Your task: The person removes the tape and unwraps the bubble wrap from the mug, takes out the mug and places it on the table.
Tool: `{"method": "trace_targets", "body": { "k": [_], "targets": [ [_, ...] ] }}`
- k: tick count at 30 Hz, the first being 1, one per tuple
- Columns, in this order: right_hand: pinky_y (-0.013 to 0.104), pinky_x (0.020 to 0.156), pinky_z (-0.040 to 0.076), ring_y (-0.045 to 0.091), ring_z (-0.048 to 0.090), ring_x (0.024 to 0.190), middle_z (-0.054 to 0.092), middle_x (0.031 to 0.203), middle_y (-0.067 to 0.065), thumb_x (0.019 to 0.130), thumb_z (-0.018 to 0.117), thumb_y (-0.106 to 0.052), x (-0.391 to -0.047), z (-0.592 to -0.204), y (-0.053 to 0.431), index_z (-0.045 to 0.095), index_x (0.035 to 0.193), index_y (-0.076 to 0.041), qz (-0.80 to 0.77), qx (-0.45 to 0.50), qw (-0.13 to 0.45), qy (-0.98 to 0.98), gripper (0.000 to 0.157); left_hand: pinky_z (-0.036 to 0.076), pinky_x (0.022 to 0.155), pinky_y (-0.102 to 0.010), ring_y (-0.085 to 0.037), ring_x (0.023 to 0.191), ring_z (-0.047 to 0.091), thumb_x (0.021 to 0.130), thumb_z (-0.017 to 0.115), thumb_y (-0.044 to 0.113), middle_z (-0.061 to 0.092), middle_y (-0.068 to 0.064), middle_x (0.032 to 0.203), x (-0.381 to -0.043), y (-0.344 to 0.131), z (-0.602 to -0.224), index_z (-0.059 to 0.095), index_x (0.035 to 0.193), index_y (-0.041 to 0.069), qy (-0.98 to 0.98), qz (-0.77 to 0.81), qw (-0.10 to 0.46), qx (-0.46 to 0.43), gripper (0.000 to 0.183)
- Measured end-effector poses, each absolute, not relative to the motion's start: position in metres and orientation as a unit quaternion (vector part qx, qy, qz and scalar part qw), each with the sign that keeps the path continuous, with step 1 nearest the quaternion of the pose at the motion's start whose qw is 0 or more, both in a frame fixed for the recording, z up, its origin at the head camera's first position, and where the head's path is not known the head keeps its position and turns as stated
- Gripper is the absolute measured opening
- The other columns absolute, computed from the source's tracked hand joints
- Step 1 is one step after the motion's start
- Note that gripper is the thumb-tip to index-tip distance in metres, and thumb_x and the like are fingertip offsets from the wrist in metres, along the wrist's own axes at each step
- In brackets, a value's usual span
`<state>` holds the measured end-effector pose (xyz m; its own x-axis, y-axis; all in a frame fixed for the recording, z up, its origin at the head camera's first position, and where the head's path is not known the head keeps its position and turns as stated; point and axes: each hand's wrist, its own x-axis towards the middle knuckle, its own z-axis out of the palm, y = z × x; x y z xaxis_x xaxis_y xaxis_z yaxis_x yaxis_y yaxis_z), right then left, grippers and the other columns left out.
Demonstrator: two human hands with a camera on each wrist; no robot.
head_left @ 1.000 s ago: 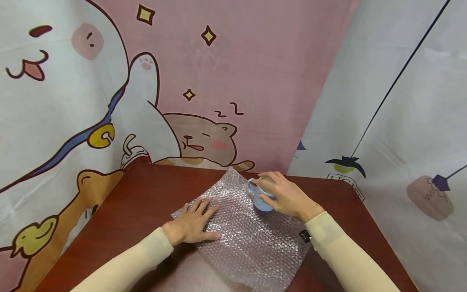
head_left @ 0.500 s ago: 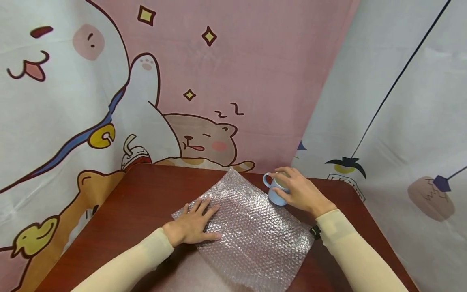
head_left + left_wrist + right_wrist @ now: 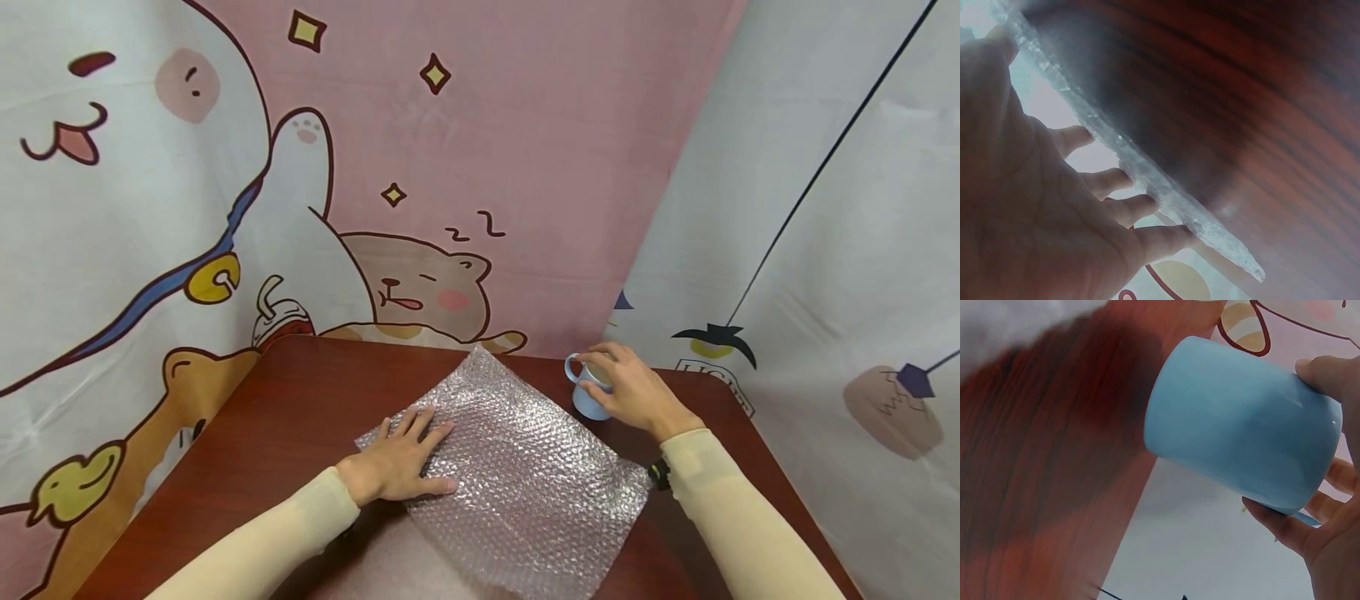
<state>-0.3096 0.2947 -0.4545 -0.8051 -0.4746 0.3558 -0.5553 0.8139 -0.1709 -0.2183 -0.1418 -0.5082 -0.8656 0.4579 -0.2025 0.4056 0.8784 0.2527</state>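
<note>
My right hand [image 3: 637, 392] grips a light blue mug [image 3: 588, 404] from above, fingers and thumb around its rim. The mug is upright by the table's back right part, just past the wrap's upper right edge, its handle towards the left. In the right wrist view the mug's smooth side [image 3: 1235, 425] shows, with fingertips at the rim end. A sheet of clear bubble wrap [image 3: 517, 475] lies flat on the table, one corner pointing to the back. Spread out, my left hand [image 3: 401, 458] rests on its left corner; the left wrist view shows fingertips at the wrap's edge [image 3: 1147, 175].
The dark red-brown wooden table [image 3: 300, 400] reaches back to a hanging cloth [image 3: 540, 167] printed with cartoon animals. More cloth hangs at the left and right sides. A dark band [image 3: 658, 473] sits at my right wrist.
My right hand has carried the mug to the right, from over the bubble wrap to beyond its upper right edge. The left hand has stayed in place on the wrap.
</note>
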Motion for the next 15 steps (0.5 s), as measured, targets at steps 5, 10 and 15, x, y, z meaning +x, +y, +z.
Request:
{"method": "trace_targets", "body": {
  "k": [5,10,15],
  "targets": [
    [0.07,0.105,0.065,0.049,0.067,0.143,0.068,0.155,0.022,0.111,0.083,-0.025,-0.313,-0.459,0.303,0.076,0.152,-0.012,0.135,0.258,0.142,-0.946,0.044,0.024,0.139,-0.084,-0.051,0.182,0.018,0.103,0.066,0.084,0.017,-0.02,0.196,-0.218,-0.141,-0.508,0.032,0.186,0.025,0.961,0.101,0.129,0.224,0.107],
    [0.071,0.105,0.064,0.05,0.068,0.138,0.069,0.151,0.023,0.111,0.083,-0.024,-0.316,-0.463,0.308,0.077,0.15,-0.01,0.135,0.245,0.127,-0.952,0.042,0.024,0.139,-0.084,-0.051,0.182,0.018,0.103,0.066,0.084,0.018,-0.02,0.196,-0.218,-0.141,-0.508,0.031,0.186,0.025,0.961,0.101,0.13,0.224,0.108],
    [0.071,0.105,0.064,0.052,0.069,0.137,0.069,0.15,0.025,0.11,0.083,-0.024,-0.319,-0.467,0.312,0.077,0.148,-0.008,0.132,0.237,0.12,-0.955,0.041,0.024,0.139,-0.085,-0.051,0.182,0.018,0.103,0.066,0.085,0.018,-0.02,0.196,-0.218,-0.141,-0.507,0.032,0.186,0.025,0.961,0.1,0.129,0.223,0.108]
  ]
}}
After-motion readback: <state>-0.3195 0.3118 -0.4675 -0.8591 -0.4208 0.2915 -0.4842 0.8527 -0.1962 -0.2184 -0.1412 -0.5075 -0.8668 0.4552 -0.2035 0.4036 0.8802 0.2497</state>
